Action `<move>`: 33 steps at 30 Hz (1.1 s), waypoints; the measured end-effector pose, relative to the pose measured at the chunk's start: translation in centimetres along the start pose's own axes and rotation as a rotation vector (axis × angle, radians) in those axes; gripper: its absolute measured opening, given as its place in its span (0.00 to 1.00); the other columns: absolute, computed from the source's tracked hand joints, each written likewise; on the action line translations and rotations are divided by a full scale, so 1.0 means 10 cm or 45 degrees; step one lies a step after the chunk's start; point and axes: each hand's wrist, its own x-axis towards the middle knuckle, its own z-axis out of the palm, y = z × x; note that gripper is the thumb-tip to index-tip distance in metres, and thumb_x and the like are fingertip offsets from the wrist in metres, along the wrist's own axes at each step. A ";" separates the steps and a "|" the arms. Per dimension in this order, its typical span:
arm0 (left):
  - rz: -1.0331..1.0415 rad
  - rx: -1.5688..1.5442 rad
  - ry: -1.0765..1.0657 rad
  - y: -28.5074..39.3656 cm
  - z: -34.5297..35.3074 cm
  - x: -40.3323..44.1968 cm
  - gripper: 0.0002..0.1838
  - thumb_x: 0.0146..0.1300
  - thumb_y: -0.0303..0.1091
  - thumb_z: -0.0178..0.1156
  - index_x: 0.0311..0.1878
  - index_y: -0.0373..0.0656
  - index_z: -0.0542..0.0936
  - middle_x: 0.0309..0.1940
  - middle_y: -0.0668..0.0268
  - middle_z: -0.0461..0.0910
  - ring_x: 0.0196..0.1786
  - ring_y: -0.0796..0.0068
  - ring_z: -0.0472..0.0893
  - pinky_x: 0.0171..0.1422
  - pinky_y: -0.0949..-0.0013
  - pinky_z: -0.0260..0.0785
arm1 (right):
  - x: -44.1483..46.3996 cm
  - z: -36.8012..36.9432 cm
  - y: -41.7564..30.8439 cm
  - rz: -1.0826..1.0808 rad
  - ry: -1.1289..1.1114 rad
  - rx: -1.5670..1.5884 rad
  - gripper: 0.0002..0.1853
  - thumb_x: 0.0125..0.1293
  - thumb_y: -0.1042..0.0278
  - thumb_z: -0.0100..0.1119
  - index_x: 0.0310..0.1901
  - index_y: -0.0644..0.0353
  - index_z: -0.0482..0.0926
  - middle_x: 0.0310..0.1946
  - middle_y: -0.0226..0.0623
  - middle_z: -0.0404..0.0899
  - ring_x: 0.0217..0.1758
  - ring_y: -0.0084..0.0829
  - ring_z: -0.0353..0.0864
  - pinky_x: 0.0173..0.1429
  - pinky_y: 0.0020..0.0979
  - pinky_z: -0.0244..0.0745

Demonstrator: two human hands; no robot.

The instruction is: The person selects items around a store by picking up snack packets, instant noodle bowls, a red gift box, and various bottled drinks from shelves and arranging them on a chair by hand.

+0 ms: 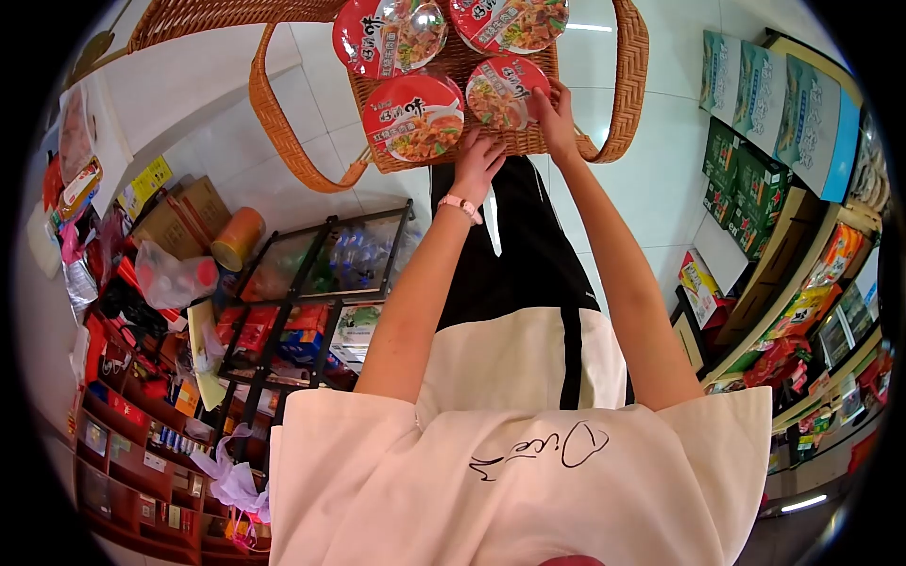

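Observation:
A woven basket (629, 85) with looped handles holds several red instant noodle tubs at the top of the view. My right hand (555, 118) has its fingers on the right edge of the near right tub (505, 92), which looks smaller than the others. Beside the near left tub (413, 118), my left hand (479, 162) lies at the basket's near edge with its fingers apart, and a pink band circles that wrist. Two more tubs, a far left one (389, 36) and a far right one (510, 21), sit behind.
A black metal rack (326, 299) with packaged goods stands at the left, near cardboard boxes (184, 217) and a dark red shelf unit (127, 472). Green cartons (746, 189) and stocked shelves (788, 302) line the right side. Pale floor tiles (642, 141) show between.

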 end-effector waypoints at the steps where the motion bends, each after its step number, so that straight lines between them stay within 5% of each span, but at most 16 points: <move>1: -0.027 0.043 0.026 -0.02 -0.11 -0.02 0.20 0.64 0.30 0.46 0.60 0.50 0.62 0.53 0.65 0.71 0.53 0.68 0.74 0.57 0.65 0.64 | -0.04 -0.03 -0.03 0.080 0.016 0.045 0.22 0.66 0.59 0.49 0.56 0.63 0.62 0.42 0.37 0.71 0.42 0.24 0.72 0.43 0.25 0.70; 6: 0.089 0.918 0.159 -0.15 -0.97 0.08 0.16 0.63 0.34 0.48 0.53 0.42 0.72 0.42 0.62 0.78 0.43 0.69 0.79 0.47 0.67 0.71 | -0.14 -0.16 -0.02 0.434 -0.004 0.301 0.28 0.67 0.46 0.41 0.58 0.62 0.60 0.47 0.40 0.70 0.49 0.28 0.70 0.50 0.27 0.69; 9: 0.371 1.814 0.231 -0.01 -1.33 -0.04 0.13 0.59 0.31 0.51 0.45 0.37 0.77 0.31 0.58 0.80 0.35 0.71 0.80 0.38 0.72 0.71 | 0.03 -0.40 0.65 0.217 0.006 -0.169 0.26 0.68 0.47 0.40 0.54 0.63 0.63 0.44 0.38 0.71 0.46 0.30 0.72 0.48 0.30 0.70; 12: 0.304 1.695 0.350 0.10 -1.69 -0.04 0.13 0.58 0.31 0.50 0.44 0.37 0.77 0.31 0.58 0.81 0.33 0.71 0.80 0.37 0.72 0.70 | -0.05 -0.51 0.50 0.379 -0.163 -0.433 0.23 0.67 0.48 0.41 0.50 0.62 0.68 0.42 0.37 0.73 0.42 0.28 0.73 0.44 0.31 0.71; 13: 0.309 1.571 0.402 0.10 -1.71 -0.07 0.13 0.59 0.31 0.49 0.44 0.37 0.77 0.31 0.58 0.81 0.33 0.71 0.80 0.36 0.72 0.70 | -0.04 -0.54 0.54 0.741 -0.192 -0.265 0.21 0.66 0.50 0.43 0.48 0.59 0.71 0.39 0.35 0.75 0.36 0.26 0.74 0.38 0.30 0.71; 18: 0.338 1.429 0.415 -0.18 -2.02 -0.30 0.14 0.60 0.33 0.48 0.44 0.38 0.78 0.30 0.59 0.81 0.31 0.72 0.79 0.36 0.71 0.70 | -0.52 -0.70 0.68 0.788 -0.505 -0.447 0.17 0.64 0.52 0.48 0.47 0.55 0.72 0.33 0.30 0.77 0.30 0.23 0.73 0.33 0.25 0.70; 20: 0.305 1.356 0.371 -0.32 -1.95 -0.55 0.13 0.61 0.34 0.48 0.41 0.39 0.79 0.35 0.54 0.81 0.40 0.60 0.80 0.46 0.63 0.70 | -0.77 -0.73 0.60 0.735 -0.626 -0.667 0.17 0.62 0.53 0.51 0.44 0.55 0.74 0.34 0.35 0.79 0.34 0.31 0.77 0.39 0.31 0.72; 22: 0.507 1.456 0.424 -0.40 -1.80 -0.82 0.13 0.61 0.33 0.47 0.41 0.39 0.79 0.37 0.52 0.80 0.42 0.61 0.80 0.47 0.65 0.69 | -0.98 -0.82 0.63 0.244 -0.643 -1.155 0.20 0.59 0.49 0.50 0.41 0.58 0.76 0.35 0.45 0.79 0.41 0.43 0.78 0.45 0.38 0.73; 24: 0.628 1.383 0.518 -0.50 -1.75 -1.02 0.13 0.62 0.34 0.47 0.43 0.40 0.78 0.34 0.57 0.80 0.38 0.69 0.79 0.44 0.70 0.69 | -1.08 -0.86 0.40 0.161 -0.750 -1.489 0.20 0.57 0.51 0.50 0.42 0.57 0.76 0.39 0.51 0.78 0.46 0.50 0.75 0.53 0.43 0.69; 28: 0.684 0.872 0.405 -0.81 -1.90 -1.36 0.13 0.62 0.31 0.47 0.47 0.40 0.77 0.33 0.62 0.80 0.35 0.74 0.78 0.41 0.73 0.70 | -1.11 -0.91 0.06 0.137 -0.778 -1.448 0.19 0.57 0.53 0.49 0.41 0.59 0.76 0.40 0.52 0.77 0.47 0.49 0.75 0.53 0.43 0.69; 30: 0.468 0.576 0.397 -0.78 -1.75 -1.86 0.13 0.63 0.30 0.47 0.48 0.39 0.75 0.33 0.63 0.80 0.33 0.76 0.77 0.39 0.73 0.70 | -1.06 -0.94 0.19 -0.005 -0.690 -1.276 0.19 0.58 0.53 0.49 0.39 0.62 0.78 0.39 0.52 0.78 0.46 0.50 0.76 0.51 0.41 0.70; 33: 0.675 0.357 0.497 -1.11 -1.91 -2.30 0.12 0.65 0.30 0.45 0.45 0.36 0.76 0.35 0.61 0.79 0.36 0.75 0.79 0.41 0.73 0.72 | -0.96 -0.94 0.16 -0.099 -0.931 -1.523 0.22 0.58 0.52 0.49 0.41 0.64 0.79 0.42 0.54 0.78 0.49 0.50 0.75 0.53 0.42 0.70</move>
